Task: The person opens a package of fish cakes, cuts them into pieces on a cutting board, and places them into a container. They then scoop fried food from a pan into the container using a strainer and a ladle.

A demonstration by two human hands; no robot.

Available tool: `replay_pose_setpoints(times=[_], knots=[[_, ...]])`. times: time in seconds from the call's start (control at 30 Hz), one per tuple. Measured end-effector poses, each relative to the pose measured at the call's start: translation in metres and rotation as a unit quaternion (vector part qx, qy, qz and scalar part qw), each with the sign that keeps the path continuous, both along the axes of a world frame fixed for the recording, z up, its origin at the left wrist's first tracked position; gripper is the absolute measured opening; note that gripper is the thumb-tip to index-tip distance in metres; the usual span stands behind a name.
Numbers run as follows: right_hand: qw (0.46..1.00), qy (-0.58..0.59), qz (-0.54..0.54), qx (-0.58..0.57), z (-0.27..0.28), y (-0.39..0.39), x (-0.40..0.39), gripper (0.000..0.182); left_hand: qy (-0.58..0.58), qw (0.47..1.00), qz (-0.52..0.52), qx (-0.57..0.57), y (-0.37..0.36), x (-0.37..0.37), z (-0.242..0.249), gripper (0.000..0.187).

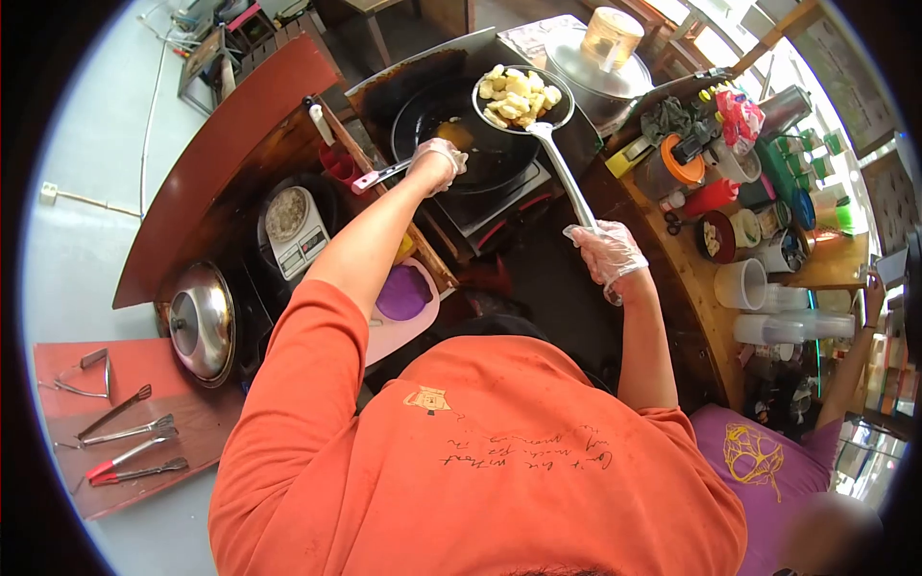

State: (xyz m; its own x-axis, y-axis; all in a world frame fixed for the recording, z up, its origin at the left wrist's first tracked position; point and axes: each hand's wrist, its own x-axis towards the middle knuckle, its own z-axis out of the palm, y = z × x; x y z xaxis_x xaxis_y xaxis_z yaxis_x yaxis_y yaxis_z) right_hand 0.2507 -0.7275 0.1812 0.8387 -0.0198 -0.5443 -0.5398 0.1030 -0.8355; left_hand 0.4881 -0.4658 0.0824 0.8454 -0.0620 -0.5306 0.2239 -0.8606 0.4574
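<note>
My right hand [609,254], in a clear plastic glove, is closed around the long handle of a round strainer [567,173]. Pale yellow fried pieces [517,94] fill its bowl, which is above the far right side of a dark wok [413,120]. What looks like oil, with a small brownish patch, is in the wok. My gloved left hand [439,165] is closed at the wok's near left edge. From under it, a metal handle with a pink end [369,180] sticks out to the left; the rest of that utensil is hidden.
A lidded pot [600,72] stands behind the strainer. On the right, a wooden counter [687,288] carries tubs and bottles. To my left are a kitchen scale [296,235], a domed lid [202,322] and several tongs [130,437]. Another person's purple sleeve [816,446] is at right.
</note>
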Motion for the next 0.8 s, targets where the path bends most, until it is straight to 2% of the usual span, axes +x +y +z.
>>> replay_pose_setpoints(times=[0.03,0.1,0.13,0.2,0.23,0.33,0.37,0.4,0.47,0.57,0.67,0.73,0.77,0.8], knots=[[1.000,-0.003,0.001,-0.004,-0.001,-0.001,0.000,0.022,0.003,1.000,-0.004,0.001,-0.004,0.006,-0.002,0.036],[1.000,-0.009,0.007,-0.005,0.000,-0.005,-0.001,0.022,-0.107,0.978,-0.159,0.081,-0.009,0.009,-0.010,0.050],[1.000,0.000,0.007,-0.018,0.000,-0.006,0.000,0.022,-0.109,0.956,-0.219,0.164,-0.015,-0.005,0.026,0.054],[0.999,-0.005,0.005,-0.036,0.002,-0.005,0.000,0.021,-0.142,0.951,-0.233,0.148,-0.002,-0.007,0.028,0.053],[1.000,-0.002,0.004,-0.031,0.003,-0.005,0.000,0.021,-0.134,0.952,-0.221,0.163,0.002,-0.017,0.045,0.052],[0.999,0.001,0.016,-0.042,-0.004,-0.005,0.004,0.026,-0.233,0.923,-0.239,0.191,0.046,-0.033,0.056,0.042],[0.999,0.003,0.024,-0.049,-0.005,-0.005,0.006,0.024,-0.247,0.930,-0.206,0.178,0.058,-0.064,0.097,0.039],[0.998,0.004,0.032,-0.056,-0.006,-0.004,0.007,0.022,-0.386,0.847,-0.312,0.191,0.097,-0.066,0.079,0.038],[0.998,0.015,0.040,-0.052,-0.011,0.000,0.012,0.023,-0.423,0.887,-0.153,0.101,0.137,-0.114,0.113,0.034],[0.996,0.027,0.049,-0.076,-0.015,0.012,0.017,0.024,-0.439,0.898,0.015,-0.002,0.204,-0.183,0.127,0.026],[0.995,0.025,0.066,-0.064,-0.022,0.024,0.021,0.025,-0.421,0.887,0.183,-0.039,0.282,-0.238,0.068,0.021],[0.994,0.034,0.072,-0.076,-0.028,0.030,0.025,0.026,-0.284,0.890,0.351,-0.061,0.326,-0.278,0.003,0.019],[0.995,0.032,0.073,-0.068,-0.031,0.034,0.026,0.026,-0.284,0.889,0.358,-0.031,0.339,-0.304,-0.026,0.021],[0.995,0.030,0.072,-0.061,-0.032,0.039,0.026,0.026,-0.224,0.905,0.359,0.025,0.329,-0.325,-0.023,0.022]])
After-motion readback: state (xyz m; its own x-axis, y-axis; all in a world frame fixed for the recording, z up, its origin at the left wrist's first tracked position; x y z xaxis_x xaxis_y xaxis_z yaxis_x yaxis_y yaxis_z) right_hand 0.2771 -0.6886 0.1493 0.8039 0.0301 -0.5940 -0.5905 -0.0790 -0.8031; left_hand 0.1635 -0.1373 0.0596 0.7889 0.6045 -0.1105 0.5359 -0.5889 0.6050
